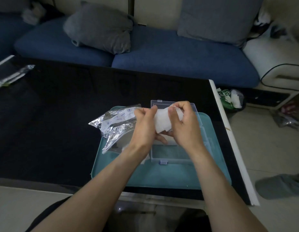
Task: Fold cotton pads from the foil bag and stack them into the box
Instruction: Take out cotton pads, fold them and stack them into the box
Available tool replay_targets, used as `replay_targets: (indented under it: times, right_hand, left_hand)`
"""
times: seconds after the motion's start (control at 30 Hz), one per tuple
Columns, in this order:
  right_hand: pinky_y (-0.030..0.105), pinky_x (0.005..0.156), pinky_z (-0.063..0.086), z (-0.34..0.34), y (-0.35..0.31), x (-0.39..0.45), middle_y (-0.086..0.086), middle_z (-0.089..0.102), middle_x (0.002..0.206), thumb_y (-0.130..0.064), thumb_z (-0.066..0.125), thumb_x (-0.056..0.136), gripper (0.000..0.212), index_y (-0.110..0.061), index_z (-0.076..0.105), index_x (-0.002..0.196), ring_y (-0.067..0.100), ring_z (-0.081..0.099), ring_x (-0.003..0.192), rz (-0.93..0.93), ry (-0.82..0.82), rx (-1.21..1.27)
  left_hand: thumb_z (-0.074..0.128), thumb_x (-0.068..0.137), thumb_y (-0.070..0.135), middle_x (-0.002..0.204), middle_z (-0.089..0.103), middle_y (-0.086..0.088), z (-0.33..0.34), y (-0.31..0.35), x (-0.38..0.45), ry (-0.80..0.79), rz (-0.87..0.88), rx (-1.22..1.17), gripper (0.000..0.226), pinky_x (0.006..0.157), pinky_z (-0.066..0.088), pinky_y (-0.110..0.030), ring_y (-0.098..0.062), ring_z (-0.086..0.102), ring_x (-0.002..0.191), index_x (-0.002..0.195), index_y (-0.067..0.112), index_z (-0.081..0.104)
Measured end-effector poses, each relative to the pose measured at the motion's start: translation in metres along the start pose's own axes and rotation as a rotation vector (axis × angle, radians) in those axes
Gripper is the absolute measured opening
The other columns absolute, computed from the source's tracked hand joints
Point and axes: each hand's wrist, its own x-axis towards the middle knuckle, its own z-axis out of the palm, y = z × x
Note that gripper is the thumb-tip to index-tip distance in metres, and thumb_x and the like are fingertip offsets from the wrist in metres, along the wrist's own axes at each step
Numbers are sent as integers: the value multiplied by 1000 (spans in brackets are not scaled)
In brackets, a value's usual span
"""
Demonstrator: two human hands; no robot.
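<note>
Head view looks down on a teal tray, the landmark for everything else. Above the middle of the tray, both hands work one white cotton pad. The left hand has its fingers curled round the pad's left edge, and the right hand pinches its right edge with thumb on top, so each hand is gripping the pad and neither is free. The pad hangs in the air over the clear plastic box, which lies open on the right half of the tray with its lid tipped back toward the far rim. At the tray's far left corner the crumpled foil bag lies half on the tray and half on the black table.

My judgement is that the pad is very light, soft and limp (it sags between the fingers), so it will crease easily but spring back unless pressed. Holding it at two opposite edges, as now, seems the best way to bring them together cleanly.

Counted: one pad in hand, one box, one foil bag, one tray. Whether pads already lie in the box I cannot tell, since the hands hide most of it.
</note>
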Motion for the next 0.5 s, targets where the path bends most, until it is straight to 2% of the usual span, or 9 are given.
replay_targets:
  times: [0.07,0.1,0.17,0.2,0.23,0.3,0.37,0.43,0.5]
  right_hand:
    - [14,61,50,-14,-2,4,-8,58,98,-24,55,102,7,-18,54,105,3,59,85,0,-130,-6]
    - [14,61,49,-19,-3,4,-6,61,96,-23,58,101,6,-17,57,103,1,60,83,-2,-200,17]
    - [18,60,50,-26,-5,2,-2,68,90,-21,65,96,9,-14,62,100,4,65,79,13,-346,99]
    - [20,61,52,-26,-6,0,0,71,88,-23,67,93,12,-12,65,99,7,67,78,16,-390,117]
    - [24,63,53,-25,-7,-2,1,73,87,-25,68,91,16,-11,67,98,11,69,78,8,-414,113]
    - [33,65,55,-19,-8,-5,3,74,89,-27,65,94,16,-14,71,102,22,71,78,-8,-416,52]
    - [32,59,56,-15,-6,-8,3,73,95,-18,57,102,17,-20,67,115,28,69,74,8,-405,-8]
    - [23,67,55,-16,-5,-8,3,63,118,-5,54,98,42,-25,54,135,20,67,83,51,-407,15]
    - [21,84,54,-24,-5,-7,-4,51,138,-8,63,85,70,-32,39,147,17,65,98,41,-475,61]
  left_hand:
    - [52,95,44,105,58,-23,-10,7,5,-86,-99,-40,52,55,56,-40,-31,68,71,122,0,41]
    - [53,92,48,108,58,-25,-15,10,6,-191,-191,-70,64,68,57,-46,-35,66,85,127,-4,44]
    - [50,90,56,116,58,-26,-25,14,3,-484,-392,-146,78,96,46,-58,-40,57,106,136,-7,47]
    - [48,91,58,118,58,-27,-28,14,2,-607,-449,-197,79,102,42,-59,-42,56,110,136,-6,49]
    - [49,91,59,117,60,-26,-29,13,1,-679,-480,-237,77,101,45,-57,-43,58,109,134,-5,52]
    - [56,91,53,105,63,-24,-29,9,2,-688,-476,-250,61,82,59,-47,-38,65,93,122,0,60]
    - [57,94,46,87,60,-17,-26,7,3,-629,-462,-186,44,61,56,-33,-29,62,73,112,7,63]
    - [61,93,42,79,57,-11,-25,5,5,-542,-461,-120,35,55,50,-28,-22,56,65,109,11,62]
    - [66,90,35,81,57,-9,-27,3,8,-480,-468,-133,39,58,50,-29,-19,55,64,113,6,59]
